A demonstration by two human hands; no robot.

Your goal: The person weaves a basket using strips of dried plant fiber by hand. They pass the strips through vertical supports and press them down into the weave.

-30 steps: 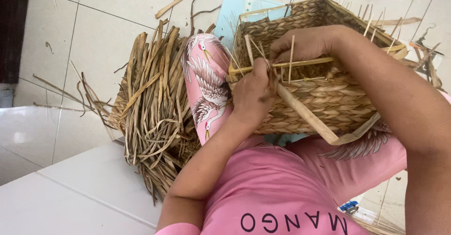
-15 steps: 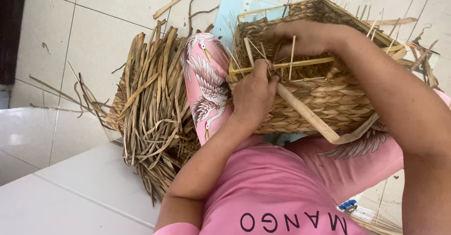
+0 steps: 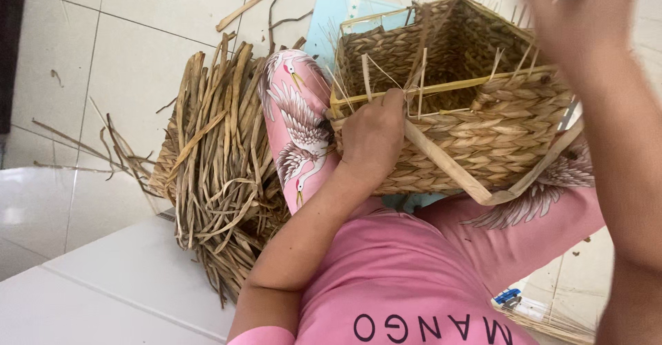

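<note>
— Since the earlier frame, what has moved?

— Right hand (image 3: 586, 14) has lifted off the basket rim and is up far right, blurred; I can't tell its grip.

— Where is the basket (image 3: 476, 110)?

— Tilted on my lap, braced for weaving. Left hand (image 3: 372, 134) curls shut on its near-left rim, steadying it. Braided straw walls, stiff yellow frame, loose strands poking up. Dried reeds (image 3: 214, 172) lie heaped left on the tiles.

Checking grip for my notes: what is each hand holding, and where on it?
Left hand grips the square woven straw basket at its near rim. Right hand is raised and blurred; its hold cannot be told.
</note>
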